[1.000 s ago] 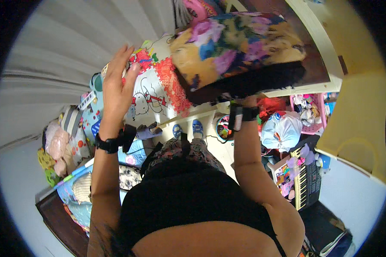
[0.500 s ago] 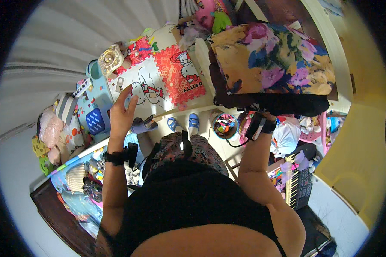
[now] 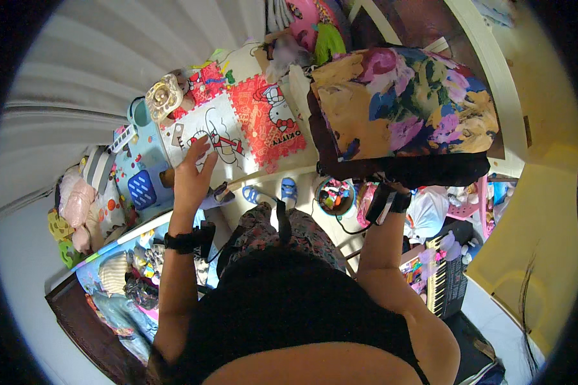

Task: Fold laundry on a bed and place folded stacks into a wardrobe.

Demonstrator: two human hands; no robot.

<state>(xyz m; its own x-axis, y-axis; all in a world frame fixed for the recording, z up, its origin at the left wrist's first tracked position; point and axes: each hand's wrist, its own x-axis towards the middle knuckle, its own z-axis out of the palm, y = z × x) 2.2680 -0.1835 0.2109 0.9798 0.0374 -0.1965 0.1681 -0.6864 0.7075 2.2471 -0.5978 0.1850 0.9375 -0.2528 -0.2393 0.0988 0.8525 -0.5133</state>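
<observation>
My left hand (image 3: pixel 196 172) is open, its fingers apart and nothing in it. It hovers over the lower edge of a white foam mat tile (image 3: pixel 221 160) with a cartoon print. A red printed foam tile (image 3: pixel 263 122) adjoins that one. To the right, a folded floral cloth (image 3: pixel 408 106) in orange, pink, purple and blue lies on dark folded fabric (image 3: pixel 443 168). My right hand (image 3: pixel 398 186) is at the near edge of this bundle and supports it; the fingers are mostly hidden under the fabric. Both wrists wear black strapped devices.
A blue bucket (image 3: pixel 335 197) of small colourful items stands on the floor right of my blue slippers (image 3: pixel 289 188). An electronic keyboard (image 3: pixel 448 276), a white plastic bag (image 3: pixel 425 212) and a pink basket (image 3: pixel 465 206) sit at the right. Soft toys and cushions (image 3: pixel 77 199) lie left, near the curtain (image 3: pixel 154 45).
My left hand has moved slightly right and lower over the white tile. The floral bundle has sunk a little toward me, with my right hand still at its near edge.
</observation>
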